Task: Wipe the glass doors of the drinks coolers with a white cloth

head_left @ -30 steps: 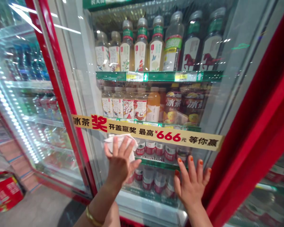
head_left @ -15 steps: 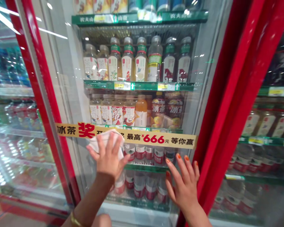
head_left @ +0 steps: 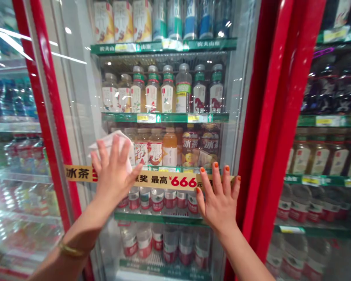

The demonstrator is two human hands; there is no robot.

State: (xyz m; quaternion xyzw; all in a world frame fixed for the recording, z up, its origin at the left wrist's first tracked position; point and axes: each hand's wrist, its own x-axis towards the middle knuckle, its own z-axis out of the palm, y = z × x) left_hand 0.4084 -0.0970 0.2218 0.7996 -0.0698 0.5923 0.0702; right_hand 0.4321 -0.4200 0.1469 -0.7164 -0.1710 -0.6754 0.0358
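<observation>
My left hand (head_left: 112,171) presses a folded white cloth (head_left: 121,136) against the glass door (head_left: 76,97) of a drinks fridge, fingers spread over it. The cloth sits just above a yellow strip (head_left: 156,178) with black and red printing, and my hand covers part of that strip. My right hand (head_left: 220,199) is open with its fingers stretched out. It rests flat on the glass at the strip's right end, close to the red door frame (head_left: 259,156), and holds nothing.
Behind the glass, bottles (head_left: 167,89) and cartons stand on green-edged shelves (head_left: 163,118). Another fridge section (head_left: 324,156) with bottles is on the right. On the left stands one more fridge (head_left: 20,148) of bottles. Ceiling lights reflect in the glass.
My left hand and the cloth have moved up and left across the glass, from over the strip to just above it. My right hand has slid up onto the strip's right end.
</observation>
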